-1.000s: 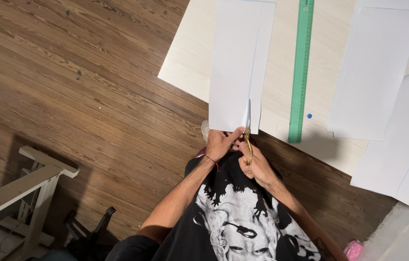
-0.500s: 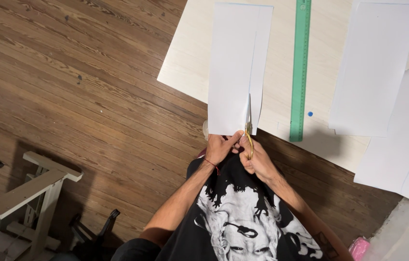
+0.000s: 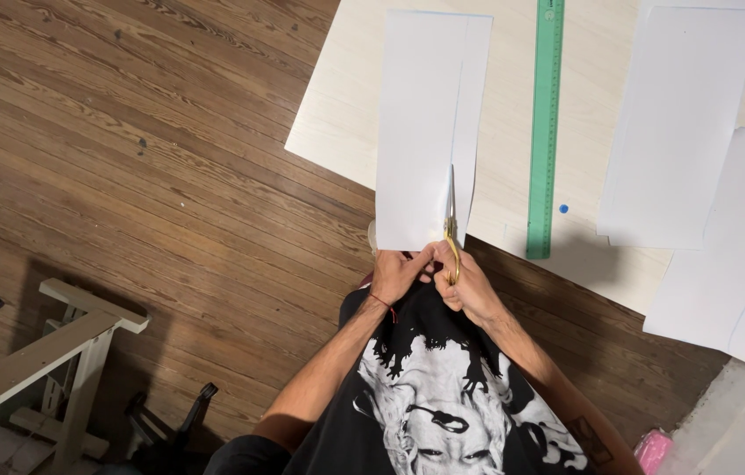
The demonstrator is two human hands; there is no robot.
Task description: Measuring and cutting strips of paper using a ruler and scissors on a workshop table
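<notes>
Two hands meet at the near edge of a long white paper sheet (image 3: 421, 123), its long axis running away from the person across the pale wooden tabletop (image 3: 337, 114). Left hand (image 3: 397, 274) pinches the sheet's near edge. Right hand (image 3: 469, 286) grips gold-handled scissors (image 3: 450, 224), blades pointing away, partway into the sheet. Green plastic ruler (image 3: 546, 123) lies parallel, just right

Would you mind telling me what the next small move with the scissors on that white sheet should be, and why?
Probably close the scissors and slide them further up the white sheet. The blades sit only a little way in from the near edge, most of the sheet ahead looks uncut, the right hand has the handles, and the left hand pinches the near edge steady.
</notes>
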